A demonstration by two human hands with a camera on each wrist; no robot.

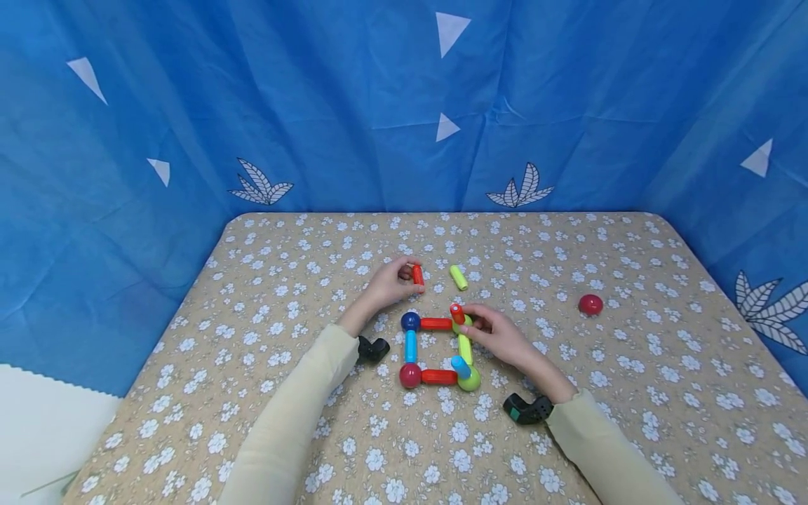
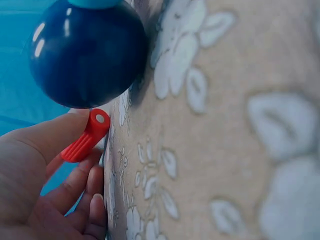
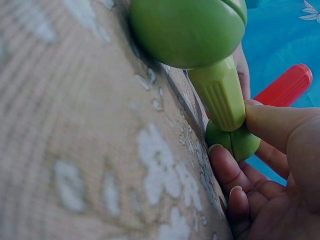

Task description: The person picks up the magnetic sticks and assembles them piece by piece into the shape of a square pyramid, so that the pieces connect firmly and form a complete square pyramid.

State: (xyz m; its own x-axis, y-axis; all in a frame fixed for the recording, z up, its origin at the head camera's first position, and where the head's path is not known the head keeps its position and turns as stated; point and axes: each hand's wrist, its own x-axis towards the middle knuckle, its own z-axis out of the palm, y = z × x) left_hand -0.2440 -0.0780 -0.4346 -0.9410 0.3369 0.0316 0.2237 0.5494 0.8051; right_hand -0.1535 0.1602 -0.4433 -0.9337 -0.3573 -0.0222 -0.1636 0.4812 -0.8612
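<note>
My left hand point(image 1: 385, 284) pinches a loose red rod point(image 2: 86, 137) between thumb and fingers, just beyond a dark blue ball point(image 1: 410, 321). That ball is one corner of a square of rods and balls lying on the table. My right hand point(image 1: 500, 335) grips the green ball point(image 3: 232, 144) at the square's far right corner, from which a red rod point(image 1: 456, 313) sticks up. A light blue rod point(image 1: 461, 366) rises from the near green ball point(image 1: 469, 379). A dark red ball point(image 1: 410, 375) forms the near left corner.
A loose yellow-green rod point(image 1: 458, 278) lies beyond the square. Off to the right rests a separate red ball point(image 1: 590, 304). The flowered tablecloth point(image 1: 404, 456) covers the table, and a blue curtain point(image 1: 379, 105) hangs behind it.
</note>
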